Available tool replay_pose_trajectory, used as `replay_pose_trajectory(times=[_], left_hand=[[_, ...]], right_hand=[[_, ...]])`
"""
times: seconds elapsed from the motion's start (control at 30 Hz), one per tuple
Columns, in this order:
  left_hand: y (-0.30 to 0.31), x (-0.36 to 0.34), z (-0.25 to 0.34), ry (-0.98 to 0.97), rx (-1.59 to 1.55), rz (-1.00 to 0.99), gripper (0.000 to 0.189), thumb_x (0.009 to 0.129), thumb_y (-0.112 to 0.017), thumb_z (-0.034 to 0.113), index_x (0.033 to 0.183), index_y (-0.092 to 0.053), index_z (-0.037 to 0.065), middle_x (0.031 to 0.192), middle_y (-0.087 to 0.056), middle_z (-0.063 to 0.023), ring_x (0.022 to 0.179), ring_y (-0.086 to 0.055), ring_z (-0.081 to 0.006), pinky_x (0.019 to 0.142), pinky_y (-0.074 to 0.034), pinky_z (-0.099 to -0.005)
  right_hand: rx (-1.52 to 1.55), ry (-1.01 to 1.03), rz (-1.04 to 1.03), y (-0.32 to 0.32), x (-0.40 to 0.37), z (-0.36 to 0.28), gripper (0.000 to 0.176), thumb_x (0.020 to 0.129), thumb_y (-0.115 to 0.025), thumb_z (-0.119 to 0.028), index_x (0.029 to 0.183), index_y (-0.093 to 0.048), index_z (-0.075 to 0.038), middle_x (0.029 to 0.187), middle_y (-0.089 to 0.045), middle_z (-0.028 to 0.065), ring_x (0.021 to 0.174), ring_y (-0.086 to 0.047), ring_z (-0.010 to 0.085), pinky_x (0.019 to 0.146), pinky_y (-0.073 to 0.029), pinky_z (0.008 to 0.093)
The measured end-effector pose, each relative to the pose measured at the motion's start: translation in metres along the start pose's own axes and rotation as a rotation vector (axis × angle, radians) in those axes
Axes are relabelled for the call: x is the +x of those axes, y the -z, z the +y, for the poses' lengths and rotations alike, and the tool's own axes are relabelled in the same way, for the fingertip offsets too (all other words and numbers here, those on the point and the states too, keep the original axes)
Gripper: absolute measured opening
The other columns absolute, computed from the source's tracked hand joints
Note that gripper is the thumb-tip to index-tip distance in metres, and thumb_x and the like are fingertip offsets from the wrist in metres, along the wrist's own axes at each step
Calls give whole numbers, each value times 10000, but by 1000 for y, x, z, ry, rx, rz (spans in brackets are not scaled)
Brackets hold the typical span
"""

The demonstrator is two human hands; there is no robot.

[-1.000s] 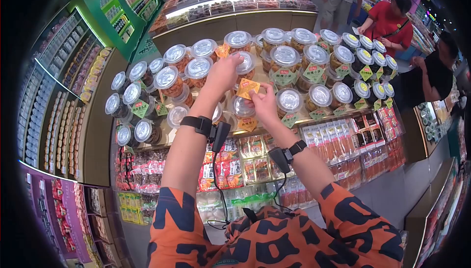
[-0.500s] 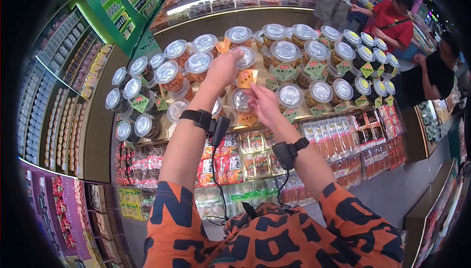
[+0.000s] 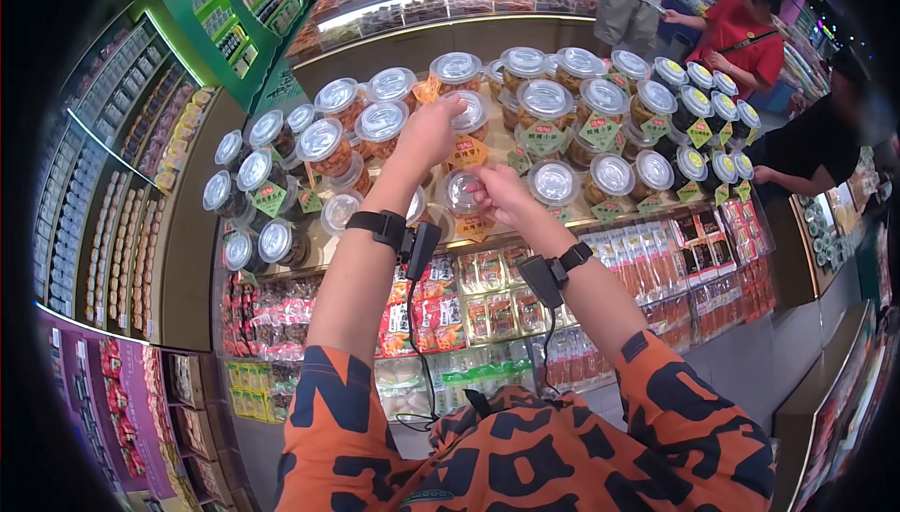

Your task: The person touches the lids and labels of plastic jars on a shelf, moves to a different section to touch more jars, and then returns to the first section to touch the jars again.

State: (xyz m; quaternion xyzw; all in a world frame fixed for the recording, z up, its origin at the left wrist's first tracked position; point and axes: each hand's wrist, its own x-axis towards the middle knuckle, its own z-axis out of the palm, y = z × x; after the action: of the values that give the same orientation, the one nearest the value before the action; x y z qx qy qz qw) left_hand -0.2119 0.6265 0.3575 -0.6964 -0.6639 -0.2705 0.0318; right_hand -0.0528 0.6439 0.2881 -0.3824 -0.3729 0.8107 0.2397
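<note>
My left hand (image 3: 429,137) is closed at the left side of a round plastic tub (image 3: 472,118), its fingertips over the edge of the clear lid. An orange diamond label (image 3: 466,150) hangs on the front of that tub. Lower down, my right hand (image 3: 503,195) has its fingers curled in, with nothing visible in them. Its fingertips overlap the right edge of another lidded tub (image 3: 459,193), which bears its own orange label (image 3: 472,228). Behind my left hand, one more orange tag (image 3: 427,90) sticks up between tubs.
Lidded tubs with green labels (image 3: 544,99) stand stacked to the right, dark-filled tubs (image 3: 255,170) to the left. Packaged snacks (image 3: 436,310) line the display front below. Across the stand are a person in red (image 3: 750,43) and another in black (image 3: 816,151).
My right hand has come off the upper orange label and moved down toward the front tub, its fingers curling. My left hand stays put. The person in black has lowered an arm.
</note>
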Motion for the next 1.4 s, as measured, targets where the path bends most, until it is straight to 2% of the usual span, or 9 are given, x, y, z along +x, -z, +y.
replay_pose_trajectory(times=[0.27,0.43,0.57,0.7,0.8,0.87,0.97,1.17,1.4], left_hand=[[5,-3,7,24,-27,-14,456,793,-486,-54,1214,-618,63,1328,-551,-138,1144,-573,-339,978,-461,-415],[6,-4,8,22,-11,-35,453,802,-485,-47,1219,-620,68,1342,-541,-146,1179,-554,-330,1002,-445,-409],[4,-8,7,13,12,-38,436,811,-499,-26,1230,-590,53,1338,-541,-160,1201,-532,-337,1007,-435,-462],[-3,-7,1,-33,75,-92,478,846,-477,12,1324,-487,25,1429,-446,-182,1339,-400,-346,1105,-308,-529],[-9,-10,3,5,29,-83,510,863,-447,30,1372,-426,0,1463,-386,-215,1371,-344,-381,1117,-285,-535],[-17,-10,-3,-24,-2,-51,529,868,-437,34,1394,-394,-7,1482,-351,-222,1383,-318,-390,1122,-275,-534],[-16,-12,-3,-58,-47,-6,578,868,-418,25,1437,-324,-25,1512,-292,-237,1408,-269,-392,1136,-244,-525],[-3,-41,9,-23,-330,95,523,905,-414,43,1416,-353,-53,1485,-332,-253,1410,-275,-374,1153,-245,-417],[11,-109,30,63,-483,35,500,919,-417,48,1409,-379,-44,1460,-385,-244,1399,-313,-349,1140,-266,-374]], right_hand=[[-111,265,75,20,-1,-16,273,906,-620,-159,1126,-552,-11,706,-568,22,474,-480,72,406,-353,226],[-495,416,135,19,15,-24,218,880,-667,-184,965,-657,17,686,-633,31,513,-547,78,468,-420,244],[-637,443,123,25,27,-16,217,871,-681,-192,887,-680,23,671,-648,37,554,-582,85,495,-449,258],[-581,532,122,26,29,-14,252,853,-699,-191,988,-674,21,673,-656,27,563,-590,95,548,-477,265],[-603,557,150,27,19,-21,309,849,-700,-184,1075,-643,18,676,-655,19,572,-593,97,564,-479,268],[-624,582,90,30,13,-24,442,875,-658,-189,1245,-529,17,731,-645,35,551,-550,79,479,-432,240],[-528,633,97,34,-7,-23,504,872,-655,-175,1302,-474,15,733,-636,32,546,-543,79,482,-430,239],[-328,617,137,49,-81,4,445,896,-590,-110,1308,-467,6,771,-645,57,526,-507,70,488,-409,229],[-301,508,226,70,-137,75,384,897,-575,-103,1259,-508,5,777,-660,43,566,-521,59,512,-421,223]])
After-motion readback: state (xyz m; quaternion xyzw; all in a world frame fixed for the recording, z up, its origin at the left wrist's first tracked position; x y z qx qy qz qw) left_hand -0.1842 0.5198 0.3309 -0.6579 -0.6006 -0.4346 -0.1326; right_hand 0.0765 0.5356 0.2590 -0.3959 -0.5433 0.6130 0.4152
